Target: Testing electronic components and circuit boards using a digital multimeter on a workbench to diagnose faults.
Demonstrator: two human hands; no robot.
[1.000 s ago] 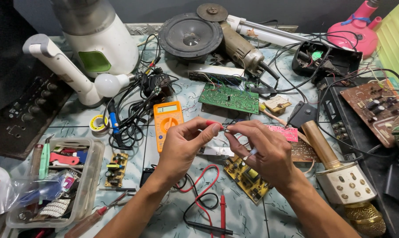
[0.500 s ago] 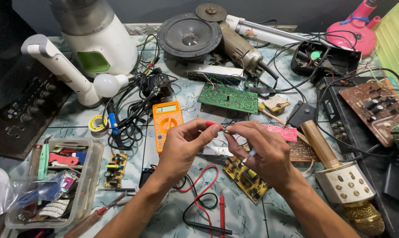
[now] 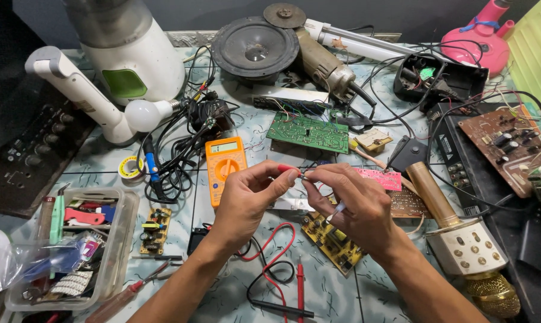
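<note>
Overhead, both hands (image 3: 306, 200) pinch a small part above the cluttered, patterned tabletop (image 3: 222, 299).

The tiny part (image 3: 300, 174) pinched between both hands is too small to tell.

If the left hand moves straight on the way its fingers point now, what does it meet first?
Most likely the right hand: the left hand points rightward, its fingertips nearly touching the right's over a small red-tipped part.

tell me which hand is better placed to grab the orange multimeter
Left, probably. The left hand hangs right beside the orange multimeter, while the right hand sits farther off, over the yellow circuit board. Both pinch a small part between fingertips.
</note>
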